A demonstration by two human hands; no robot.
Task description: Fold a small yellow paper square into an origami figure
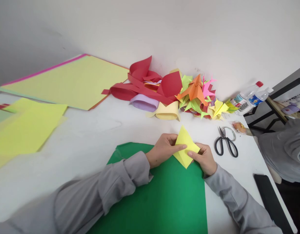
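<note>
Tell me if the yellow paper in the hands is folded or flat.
Folded: the yellow paper is a small pointed diamond, pinched by left hand and right hand.

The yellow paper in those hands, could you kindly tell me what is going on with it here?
A person in grey sleeves pinches a folded yellow paper between the left hand and the right hand, just above a green sheet on the white table. Black scissors lie to the right, untouched. A pile of folded paper figures and curled red strips sits at the table's far edge.
</note>
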